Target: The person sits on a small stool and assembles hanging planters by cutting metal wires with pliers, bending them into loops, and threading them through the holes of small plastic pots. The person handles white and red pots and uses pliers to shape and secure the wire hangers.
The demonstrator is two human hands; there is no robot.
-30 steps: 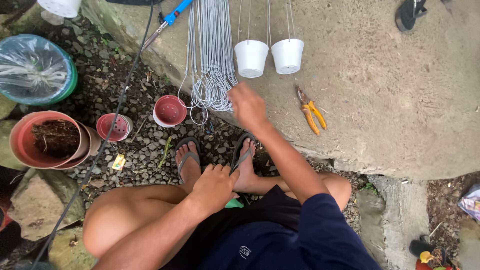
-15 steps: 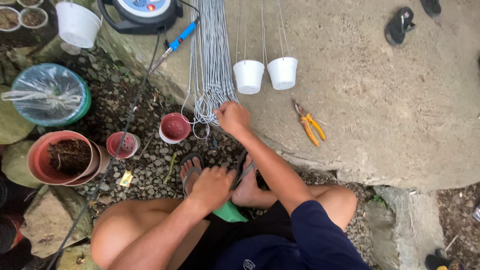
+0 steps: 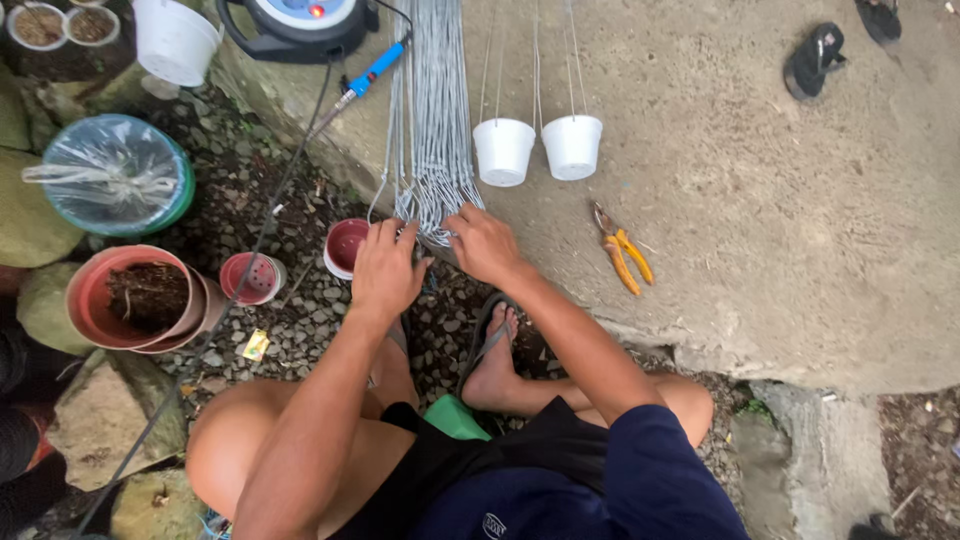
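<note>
Grey galvanised wire hangers (image 3: 432,130), a thick bundle of thin straight strands, are lying lengthwise on the concrete slab (image 3: 780,230), their looped lower ends bunching at its edge. The left hand (image 3: 388,268) is curling its grip around those loops, fingers closed on them. The right hand (image 3: 482,243) is pressing on the same ends, fingers bent over the strands; whether it is clasping any I cannot tell. Just beside the bundle, two white pots (image 3: 537,148) are sitting on wires. Orange-handled pliers (image 3: 622,258) are lying near the right hand. A small red pot (image 3: 345,247) is resting on gravel beside the left hand.
</note>
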